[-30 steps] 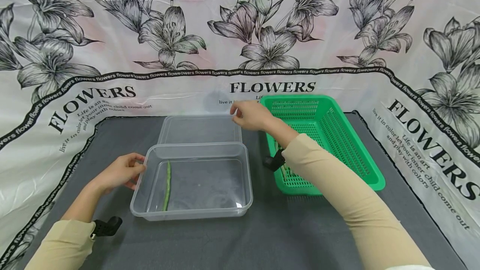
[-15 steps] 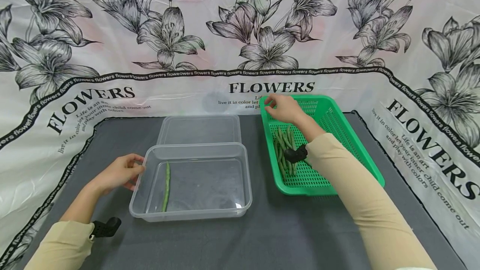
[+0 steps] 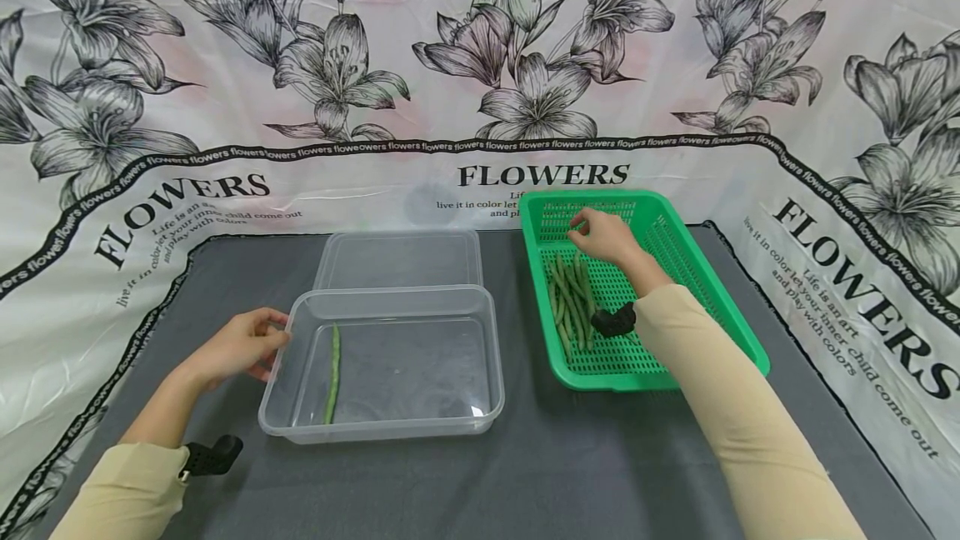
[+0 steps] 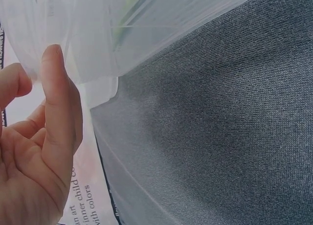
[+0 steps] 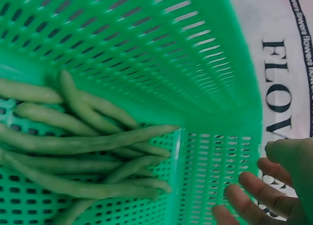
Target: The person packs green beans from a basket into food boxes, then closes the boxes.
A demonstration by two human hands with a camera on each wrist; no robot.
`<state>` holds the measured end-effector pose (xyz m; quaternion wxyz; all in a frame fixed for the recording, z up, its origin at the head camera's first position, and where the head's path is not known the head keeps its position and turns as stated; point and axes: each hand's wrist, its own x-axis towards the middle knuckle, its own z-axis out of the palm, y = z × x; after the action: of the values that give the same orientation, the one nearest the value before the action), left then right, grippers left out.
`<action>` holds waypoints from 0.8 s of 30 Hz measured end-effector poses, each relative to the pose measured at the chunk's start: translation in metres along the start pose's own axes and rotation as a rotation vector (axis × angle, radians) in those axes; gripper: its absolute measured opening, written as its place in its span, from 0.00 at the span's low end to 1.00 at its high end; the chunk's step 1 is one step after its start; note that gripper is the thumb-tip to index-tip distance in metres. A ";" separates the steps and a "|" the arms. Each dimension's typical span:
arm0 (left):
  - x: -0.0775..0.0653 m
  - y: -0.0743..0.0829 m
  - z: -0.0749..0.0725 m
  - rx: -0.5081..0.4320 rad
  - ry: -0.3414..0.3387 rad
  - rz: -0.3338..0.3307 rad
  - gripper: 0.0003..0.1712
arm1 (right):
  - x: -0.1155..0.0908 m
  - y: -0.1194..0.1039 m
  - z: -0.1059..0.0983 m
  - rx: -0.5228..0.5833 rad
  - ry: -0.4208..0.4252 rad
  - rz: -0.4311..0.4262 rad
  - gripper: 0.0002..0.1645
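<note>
My right hand (image 3: 603, 236) hovers over the back of the green basket (image 3: 720, 332), holding nothing. In the right wrist view its fingers (image 5: 254, 193) are loosely bent and apart. Several green beans (image 5: 88, 142) lie in a pile along the basket's left side, just in front of that hand. At the left, my left hand (image 3: 240, 344) touches the side wall of a clear plastic container (image 3: 382, 432). Its fingers (image 4: 55, 88) look relaxed against that wall, not wrapped round it. A single green bean (image 3: 333, 373) lies lengthwise inside the container, near its left side.
A clear flat lid (image 3: 397, 259) lies directly behind the container. Grey cloth (image 3: 465, 490) covers the table, and a strip of it separates container and basket. A flower-printed white sheet (image 3: 360, 182) rises behind and at both sides.
My right hand has moved right, from beside the lid to above the basket, uncovering the bean pile to the head view. The left hand stays at the container.
</note>
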<state>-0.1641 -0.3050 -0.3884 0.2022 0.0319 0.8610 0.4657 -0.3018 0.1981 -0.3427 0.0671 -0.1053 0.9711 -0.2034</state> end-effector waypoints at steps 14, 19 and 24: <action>0.000 -0.003 0.000 0.005 0.005 -0.003 0.29 | -0.009 0.028 0.024 0.139 -0.126 0.176 0.27; 0.001 -0.003 0.000 0.003 0.004 0.004 0.28 | -0.012 0.037 0.029 0.188 -0.131 0.235 0.28; 0.000 -0.002 0.000 0.005 0.003 0.004 0.28 | -0.014 0.044 0.030 0.225 -0.142 0.271 0.28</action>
<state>-0.1642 -0.3059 -0.3902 0.1996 0.0335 0.8624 0.4641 -0.2912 0.2289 -0.3870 0.1734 0.0205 0.9403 -0.2920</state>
